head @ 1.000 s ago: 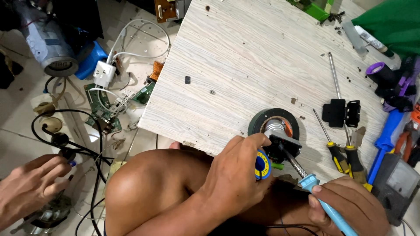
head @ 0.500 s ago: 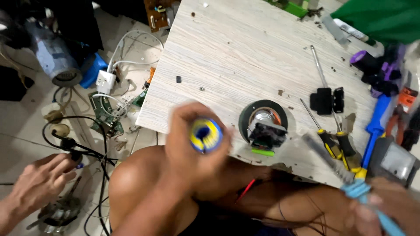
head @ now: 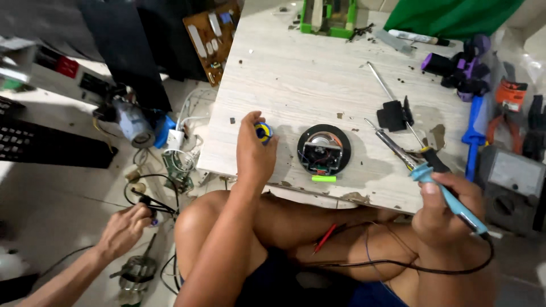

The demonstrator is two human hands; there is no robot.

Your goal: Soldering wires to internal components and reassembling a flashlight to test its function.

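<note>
While left hand (head: 254, 150) grips solder spool (head: 263, 132), right hand (head: 445, 207) — soldering iron (head: 438, 187)

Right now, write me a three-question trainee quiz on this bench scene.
1. True or false: the right hand holds the soldering iron with its tip over the board.
2. What does the left hand hold? A) pliers B) a small blue and yellow spool C) a screwdriver
3. Fill in: the round black speaker lies between the left hand and the ____.

Key
1. True.
2. B; the spool sits at the fingertips, just left of the speaker.
3. Soldering iron; its tip points up and left, to the right of the speaker and clear of it.
</note>
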